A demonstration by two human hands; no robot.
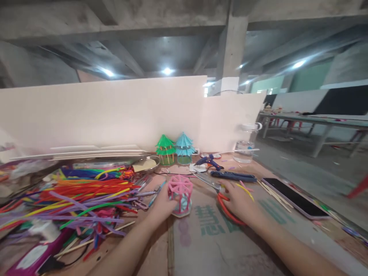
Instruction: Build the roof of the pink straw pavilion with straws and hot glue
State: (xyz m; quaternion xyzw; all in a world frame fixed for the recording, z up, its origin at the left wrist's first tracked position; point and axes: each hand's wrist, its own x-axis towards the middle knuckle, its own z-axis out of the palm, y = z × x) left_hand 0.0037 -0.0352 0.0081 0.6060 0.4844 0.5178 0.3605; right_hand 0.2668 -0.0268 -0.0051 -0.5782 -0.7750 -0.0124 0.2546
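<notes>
Gripping the pink model [180, 193] loosely, the left hand [163, 203] could tip it; the right hand [240, 201], grasping the scissors [222, 199], might snag nearby sticks [273, 195].

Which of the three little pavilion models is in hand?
The pink one, held by the left hand; the green and blue ones stand by the back board.
</notes>
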